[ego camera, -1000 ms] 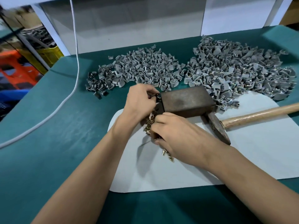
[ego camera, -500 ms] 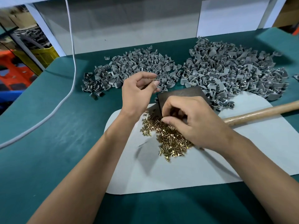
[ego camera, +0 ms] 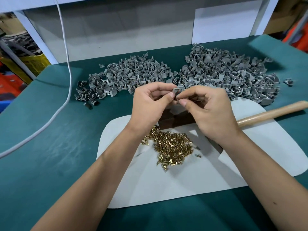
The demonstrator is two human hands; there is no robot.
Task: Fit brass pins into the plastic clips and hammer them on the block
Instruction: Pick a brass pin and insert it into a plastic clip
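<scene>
My left hand (ego camera: 150, 102) pinches a small grey plastic clip (ego camera: 176, 92) between thumb and fingers, held above the dark metal block (ego camera: 173, 120). My right hand (ego camera: 210, 110) meets it from the right, its thumb and forefinger pinched together at the clip; whatever they hold is too small to make out. A heap of brass pins (ego camera: 173, 145) lies on the white mat (ego camera: 183, 180) just below my hands. The hammer lies right of the block, its wooden handle (ego camera: 273, 112) pointing right and its head hidden behind my right wrist.
Two heaps of grey clips lie beyond my hands, one at the left (ego camera: 126, 75) and a larger one at the right (ego camera: 230, 75). A white cable (ego camera: 66, 90) crosses the green tabletop (ego camera: 50, 147) on the left. A grey back panel closes the far edge.
Both hands rose from the block and pin heap and came together. The left hand still pinches the clip; the right hand left the pins and now meets the clip.
</scene>
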